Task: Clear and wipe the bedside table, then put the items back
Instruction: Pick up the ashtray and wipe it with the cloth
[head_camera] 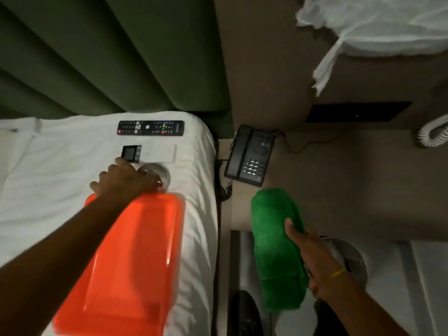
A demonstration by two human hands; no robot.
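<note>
On bed (60, 151): unreadable black remote (150, 128).

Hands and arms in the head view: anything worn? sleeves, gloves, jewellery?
Both forearms are bare, with no sleeves in view. No gloves on the left hand or the right hand. The only thing worn is a thin yellow band round the right wrist. No watch or rings can be made out.

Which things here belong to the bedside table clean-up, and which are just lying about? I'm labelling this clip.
Part of the job:
green cloth in right hand
glass under left hand
orange tray
black remote
white remote
telephone

Just lying about:
white sheet
shoe
</note>
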